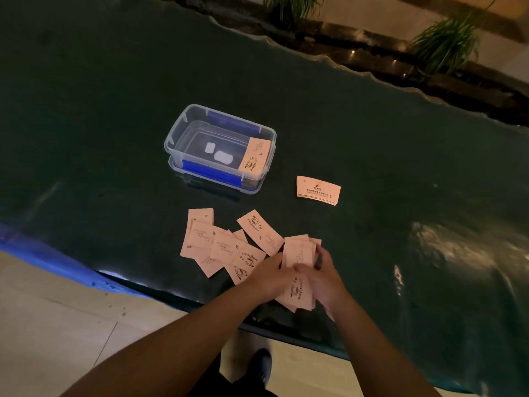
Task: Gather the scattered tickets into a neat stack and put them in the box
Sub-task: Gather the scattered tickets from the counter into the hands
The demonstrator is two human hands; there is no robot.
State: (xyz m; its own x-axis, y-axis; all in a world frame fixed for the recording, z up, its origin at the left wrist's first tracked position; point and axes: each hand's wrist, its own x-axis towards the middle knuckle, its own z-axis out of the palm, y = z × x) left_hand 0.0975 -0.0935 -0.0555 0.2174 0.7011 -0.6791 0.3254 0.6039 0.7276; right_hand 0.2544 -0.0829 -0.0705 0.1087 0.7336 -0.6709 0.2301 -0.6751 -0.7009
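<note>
We hold a bundle of tickets (299,253) between both hands at the near edge of the table (400,156). The bundle is uneven, its far ends fanned above our fingers and its near ends sticking out below our palms. Our left hand (267,277) grips the bundle from its left side, fingers (276,263) curled onto the paper. Our right hand (322,277) closes on it from the right, fingers wrapped over the front of the bundle.

Just left of our left fingers, a loose pile of tickets (220,247) lies overlapping on the table, some printed with a coffee cup. One slanted ticket (260,232) lies just beyond that pile, its near corner close to our left fingertips. Farther out and to the right of our right hand, well apart from it, a single ticket (318,190) lies by itself.

Beyond the pile, well away from our fingers, stands the clear plastic box (177,130) with blue clips, open at the top. One ticket in the box (254,154) leans against its right end wall.

Past the far edge of the table are green plants (446,41). Below our forearms we see a pale tiled floor (57,325) and a dark shoe (262,365).
</note>
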